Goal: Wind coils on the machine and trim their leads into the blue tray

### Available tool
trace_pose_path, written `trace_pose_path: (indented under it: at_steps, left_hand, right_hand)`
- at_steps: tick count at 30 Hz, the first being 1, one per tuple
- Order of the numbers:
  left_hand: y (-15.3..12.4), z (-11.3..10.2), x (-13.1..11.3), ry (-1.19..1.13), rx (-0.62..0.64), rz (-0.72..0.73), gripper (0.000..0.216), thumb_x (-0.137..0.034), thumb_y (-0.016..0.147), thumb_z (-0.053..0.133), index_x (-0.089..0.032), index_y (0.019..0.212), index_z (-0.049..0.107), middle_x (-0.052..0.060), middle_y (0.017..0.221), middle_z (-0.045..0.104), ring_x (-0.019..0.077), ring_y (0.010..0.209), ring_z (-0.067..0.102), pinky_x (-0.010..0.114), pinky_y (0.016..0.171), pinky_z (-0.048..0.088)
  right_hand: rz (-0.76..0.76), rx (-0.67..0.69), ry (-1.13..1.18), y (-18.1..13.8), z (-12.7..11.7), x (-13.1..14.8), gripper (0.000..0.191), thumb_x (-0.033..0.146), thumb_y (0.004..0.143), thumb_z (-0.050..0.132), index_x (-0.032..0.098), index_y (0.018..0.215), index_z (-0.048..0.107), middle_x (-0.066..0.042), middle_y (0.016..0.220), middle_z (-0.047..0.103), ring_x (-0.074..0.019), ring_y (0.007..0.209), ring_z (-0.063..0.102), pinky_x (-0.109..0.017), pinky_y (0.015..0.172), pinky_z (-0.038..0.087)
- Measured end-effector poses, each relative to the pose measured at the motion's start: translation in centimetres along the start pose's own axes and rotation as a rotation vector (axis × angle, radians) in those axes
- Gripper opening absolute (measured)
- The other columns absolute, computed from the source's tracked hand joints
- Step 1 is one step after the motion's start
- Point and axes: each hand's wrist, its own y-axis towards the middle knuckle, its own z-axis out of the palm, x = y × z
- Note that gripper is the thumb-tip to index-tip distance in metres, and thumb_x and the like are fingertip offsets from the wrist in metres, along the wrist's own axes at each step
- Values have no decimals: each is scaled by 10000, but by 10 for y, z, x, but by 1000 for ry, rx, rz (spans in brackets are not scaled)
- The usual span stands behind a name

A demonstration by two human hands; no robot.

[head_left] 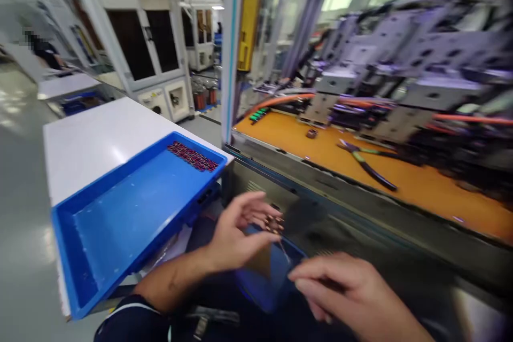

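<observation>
My left hand [236, 232] hovers in front of me with its fingers curled around a cluster of small brown-and-copper parts [273, 223]. My right hand [340, 288] sits lower right, fingers pinched on a thin wire-like piece [285, 253] that runs up towards those parts. Both hands are over a small blue bin [266, 283] on my lap. A large blue tray [136, 208] lies to the left on a white table [88, 144], with a row of small dark red parts [192, 156] at its far corner.
An orange work surface [420, 181] of a machine stretches to the right, with pliers [366, 163], a small brown part [311, 133] and orange cables [280, 101] on it. Grey machine blocks stand behind. White cabinets and another table are at the back left.
</observation>
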Motion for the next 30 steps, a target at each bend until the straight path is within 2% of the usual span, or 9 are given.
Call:
trace_pose_path:
  at_steps: [3, 5, 7, 9, 13, 16, 19, 24, 30]
  left_hand:
    - [10, -3, -6, 70, 36, 90, 645, -33, 773, 741, -260, 1324, 495, 63, 1108, 719, 136, 956, 708, 240, 831, 582]
    - [13, -3, -6, 140, 68, 170, 673, 5, 791, 700, -273, 1360, 473, 67, 1155, 709, 135, 1002, 701, 243, 864, 579]
    - [14, -2, -5, 204, 114, 230, 701, 27, 803, 669, -268, 1398, 443, 84, 1195, 697, 142, 1045, 692, 250, 889, 576]
    - [13, -1, -4, 242, 181, 262, 724, 39, 812, 646, -257, 1430, 413, 102, 1230, 685, 156, 1095, 678, 263, 914, 572]
    - [11, -2, -2, 280, 290, 281, 755, 56, 822, 607, -246, 1473, 373, 124, 1312, 645, 179, 1195, 636, 298, 1001, 540]
    - [10, -2, 1, 311, 283, 292, 788, 66, 792, 636, -241, 1472, 384, 124, 1317, 638, 183, 1197, 633, 296, 1016, 529]
    - [10, 1, 1, 293, 181, 301, 809, 60, 736, 707, -257, 1431, 442, 76, 1187, 679, 132, 1026, 683, 233, 906, 568]
    - [13, 6, -4, 168, 68, 145, 742, 39, 735, 722, -286, 1363, 495, 43, 1084, 685, 110, 907, 704, 208, 815, 590]
    - [12, 4, -5, 163, 224, 194, 791, 74, 743, 685, -278, 1414, 454, 71, 1154, 690, 133, 982, 701, 254, 894, 585]
  right_hand:
    - [-26, 57, 128, 5, -10, 2, 253, 367, 870, 646, 144, 795, 739, -43, 647, 670, -88, 496, 568, -186, 522, 467]
    - [-48, -58, 158, 8, -15, -1, 179, 315, 796, 726, 145, 850, 748, -73, 882, 709, -73, 563, 574, -181, 534, 459]
    - [-53, -257, 177, 11, -17, -3, 197, 281, 725, 780, 150, 864, 729, -66, 967, 681, -64, 605, 550, -184, 556, 450]
    - [-21, -375, 265, 15, -15, -2, 241, 292, 683, 810, 150, 818, 669, -25, 832, 636, -70, 599, 516, -190, 543, 431]
    - [23, -390, 421, 23, -6, 4, 344, 346, 653, 842, 164, 728, 560, 30, 645, 531, -85, 588, 483, -193, 523, 410]
    - [9, -370, 448, 26, -1, 3, 320, 379, 724, 793, 160, 711, 560, 15, 646, 554, -90, 584, 499, -197, 516, 411]
    - [-54, -390, 481, 27, 8, -4, 280, 369, 796, 734, 154, 716, 572, 5, 659, 579, -85, 575, 514, -198, 526, 427]
    - [-135, -541, 658, 22, 26, -22, 282, 380, 884, 664, 169, 742, 540, 30, 612, 533, -75, 539, 489, -198, 539, 421]
    - [-97, -472, 590, 15, 21, -17, 246, 360, 828, 732, 173, 852, 575, 11, 736, 559, -94, 657, 534, -207, 610, 452]
